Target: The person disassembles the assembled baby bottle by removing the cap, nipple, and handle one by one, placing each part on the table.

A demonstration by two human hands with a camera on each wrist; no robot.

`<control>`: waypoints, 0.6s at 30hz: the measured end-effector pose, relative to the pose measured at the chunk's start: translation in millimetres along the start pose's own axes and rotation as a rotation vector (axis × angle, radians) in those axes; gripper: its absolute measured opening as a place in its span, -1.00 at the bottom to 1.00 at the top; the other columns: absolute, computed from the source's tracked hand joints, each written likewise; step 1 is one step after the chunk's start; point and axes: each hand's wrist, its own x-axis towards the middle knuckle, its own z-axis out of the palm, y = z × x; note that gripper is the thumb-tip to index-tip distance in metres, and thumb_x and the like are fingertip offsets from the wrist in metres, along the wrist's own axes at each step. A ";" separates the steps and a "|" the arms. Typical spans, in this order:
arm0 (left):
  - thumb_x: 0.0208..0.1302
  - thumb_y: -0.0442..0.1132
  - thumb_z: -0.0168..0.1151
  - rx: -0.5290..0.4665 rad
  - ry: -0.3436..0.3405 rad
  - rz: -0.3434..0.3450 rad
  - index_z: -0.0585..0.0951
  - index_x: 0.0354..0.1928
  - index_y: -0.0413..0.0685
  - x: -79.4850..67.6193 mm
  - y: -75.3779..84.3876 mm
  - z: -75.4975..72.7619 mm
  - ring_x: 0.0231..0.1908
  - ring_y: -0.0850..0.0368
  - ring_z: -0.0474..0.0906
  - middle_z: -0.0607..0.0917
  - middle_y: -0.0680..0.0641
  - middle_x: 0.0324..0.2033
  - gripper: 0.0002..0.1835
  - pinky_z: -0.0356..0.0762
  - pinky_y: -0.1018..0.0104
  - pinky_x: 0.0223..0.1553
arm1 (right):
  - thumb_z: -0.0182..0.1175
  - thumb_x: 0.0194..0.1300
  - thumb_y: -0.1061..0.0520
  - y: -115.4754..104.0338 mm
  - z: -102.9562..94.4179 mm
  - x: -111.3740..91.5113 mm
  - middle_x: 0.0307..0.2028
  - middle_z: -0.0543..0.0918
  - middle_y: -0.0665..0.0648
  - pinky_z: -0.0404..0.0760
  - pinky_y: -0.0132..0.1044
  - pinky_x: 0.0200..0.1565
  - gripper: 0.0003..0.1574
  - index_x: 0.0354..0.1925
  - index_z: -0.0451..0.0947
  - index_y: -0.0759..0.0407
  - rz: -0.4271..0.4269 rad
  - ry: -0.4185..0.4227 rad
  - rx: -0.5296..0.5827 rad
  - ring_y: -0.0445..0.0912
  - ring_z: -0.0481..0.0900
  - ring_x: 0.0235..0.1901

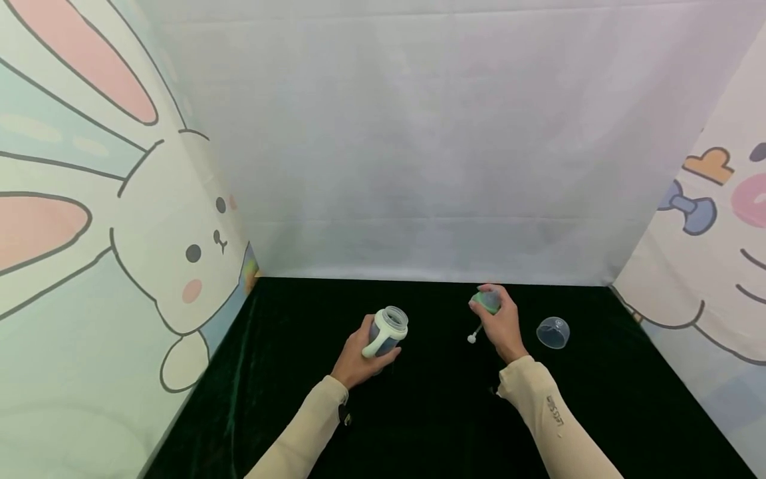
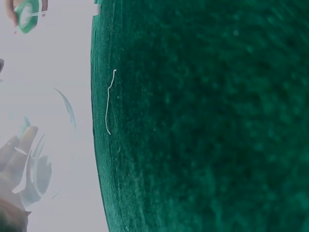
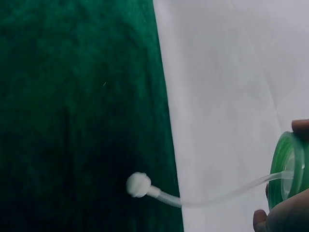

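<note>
My left hand point(image 1: 354, 362) grips a straw cup point(image 1: 390, 330) with a pale handle; its top is uncovered and its open mouth tilts up and away. To the right, my right hand point(image 1: 504, 327) holds a green screw lid point(image 1: 487, 302) by its rim, apart from the cup. From the lid's underside hangs a clear soft straw point(image 3: 217, 199), ending in a white weighted ball point(image 3: 138, 184). In the left wrist view, part of the left hand point(image 2: 14, 162) shows at the lower left, blurred and washed out.
A clear dome-shaped cover point(image 1: 553, 332) lies on the dark green cloth point(image 1: 443, 412), right of my right hand. A white thread point(image 2: 108, 104) lies on the cloth. A pale back wall point(image 1: 419, 146) and printed side panels point(image 1: 149, 279) enclose the table.
</note>
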 end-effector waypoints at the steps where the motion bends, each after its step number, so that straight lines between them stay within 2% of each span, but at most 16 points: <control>1: 0.29 0.01 0.54 -0.001 0.000 0.002 0.37 0.42 0.13 0.4 0.4 0.5 0.15 0.00 0.63 0.62 -0.07 0.29 -0.24 0.61 -0.13 0.20 | 0.27 0.54 0.22 3.3 -2.4 -0.1 0.29 0.47 0.38 0.50 -0.49 -0.07 -0.47 0.37 0.41 0.30 0.001 0.004 -0.014 0.13 0.52 0.13; 4: 0.29 0.00 0.55 -0.006 0.002 0.008 0.37 0.42 0.12 1.2 1.5 1.8 0.14 -0.01 0.64 0.63 -0.08 0.28 -0.24 0.62 -0.13 0.19 | 0.27 0.52 0.27 13.0 -9.7 0.3 0.33 0.46 0.39 0.54 -0.38 0.02 -0.46 0.37 0.42 0.30 0.017 0.010 -0.050 0.18 0.52 0.19; 10: 0.29 0.01 0.54 -0.012 -0.001 0.001 0.37 0.43 0.13 1.5 1.9 3.5 0.14 -0.01 0.64 0.63 -0.07 0.29 -0.24 0.63 -0.13 0.18 | 0.30 0.48 0.30 34.7 -21.6 -0.9 0.47 0.40 0.36 0.50 0.14 0.29 -0.47 0.34 0.46 0.31 0.095 0.017 -0.081 0.28 0.45 0.34; 13: 0.28 0.01 0.55 -0.004 0.006 -0.004 0.37 0.42 0.14 2.0 2.0 4.6 0.14 -0.02 0.65 0.63 -0.07 0.28 -0.24 0.63 -0.14 0.18 | 0.32 0.47 0.27 45.4 -26.3 -2.5 0.51 0.38 0.33 0.46 0.21 0.35 -0.45 0.35 0.47 0.32 0.140 0.017 -0.096 0.30 0.42 0.39; 18: 0.28 0.01 0.55 0.000 0.008 0.006 0.37 0.43 0.12 2.7 2.7 5.4 0.14 -0.02 0.65 0.63 -0.07 0.28 -0.24 0.63 -0.15 0.18 | 0.37 0.45 0.23 58.5 -31.2 -5.2 0.52 0.37 0.34 0.46 0.21 0.35 -0.39 0.38 0.47 0.32 0.182 0.023 -0.101 0.31 0.42 0.38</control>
